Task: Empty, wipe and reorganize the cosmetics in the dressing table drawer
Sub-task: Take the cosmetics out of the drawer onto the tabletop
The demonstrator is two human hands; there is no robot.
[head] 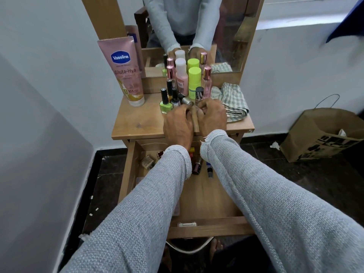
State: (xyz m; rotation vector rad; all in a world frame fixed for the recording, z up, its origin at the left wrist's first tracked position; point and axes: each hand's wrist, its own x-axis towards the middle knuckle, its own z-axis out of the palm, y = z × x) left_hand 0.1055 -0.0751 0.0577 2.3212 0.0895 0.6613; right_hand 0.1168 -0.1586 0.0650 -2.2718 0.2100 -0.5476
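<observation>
Grey knit sleeves nearest, both reaching over open drawer (206, 196) to tabletop (136, 123). Left hand (178, 126) and right hand (212, 117) side by side, knuckles up, fingers curled, touching at thumbs. Between them a tan stick-like cosmetic (196, 123), long axis running away from body toward mirror (197, 26), near end poking out below the fingers. Gripped by both hands by the look of it; which hand carries it, cannot tell. Small metallic-capped bottle (186, 101) just beyond left fingertips, tilted; held or only touched, cannot tell.

Bottle cluster directly ahead of fingertips: green nail polish (165, 104) ahead-left of left fingers, dark polishes beside it, pink bottle (181, 79), lime-capped bottle (194, 83), rose-capped spray (207, 83) behind. Checked cloth (232, 101) just right of right fingers.

Remaining drawer items behind wrists, toward body: dark lipstick-like tubes (197, 166), small jar (146, 161) at left. Probably emptying stage, not finished; next move likely setting stick down ahead among cluster, tight gap, knock-over risk.

Legible: tall pink tube (127, 71) far left of fingers, "Vaseline", "Gluta-Hya", "10X". Other labels too small.
</observation>
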